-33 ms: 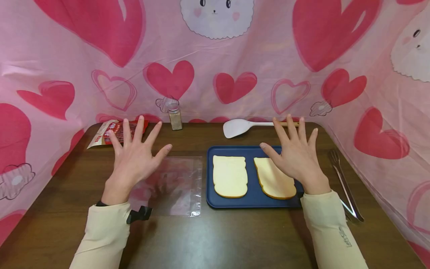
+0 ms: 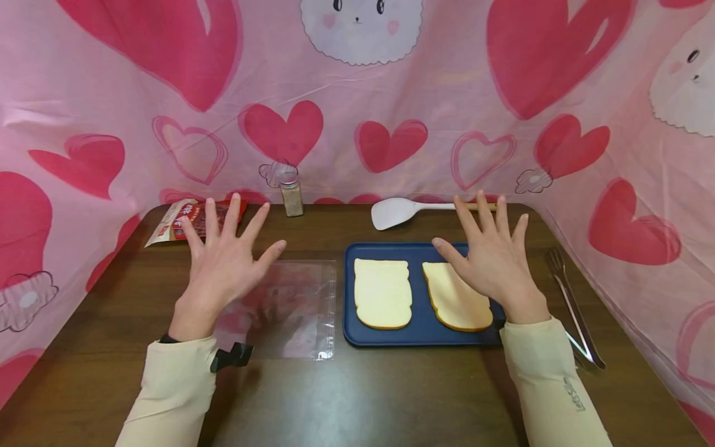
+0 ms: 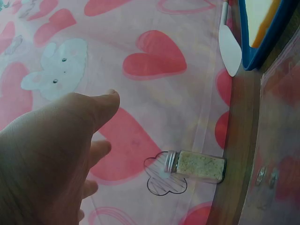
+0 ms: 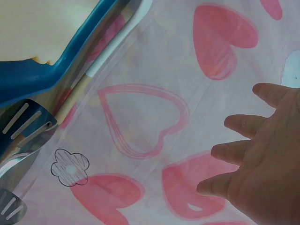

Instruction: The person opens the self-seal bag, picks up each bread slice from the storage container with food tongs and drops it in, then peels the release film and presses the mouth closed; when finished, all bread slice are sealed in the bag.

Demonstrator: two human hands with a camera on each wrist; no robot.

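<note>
Both hands are held up with fingers spread, holding nothing. In the head view my left hand (image 2: 223,267) hovers over a clear plastic bag (image 2: 301,310) lying flat, its fingertips overlapping a red and white food packet (image 2: 187,220). The right hand (image 2: 494,267) is above a blue tray (image 2: 385,338). Two bread slices lie on that tray: the left slice (image 2: 382,293) in full view, the right slice (image 2: 455,301) partly hidden by the hand. In the wrist views the left hand (image 3: 51,150) and right hand (image 4: 267,150) show extended fingers.
A glass shaker jar (image 2: 292,197) of pale seasoning stands at the table's back. Right of it lies a white spatula (image 2: 393,213) with a wooden handle end. Metal tongs (image 2: 575,310) rest near the right edge. Pink heart-print cloth (image 2: 357,87) encloses the wooden table (image 2: 313,403).
</note>
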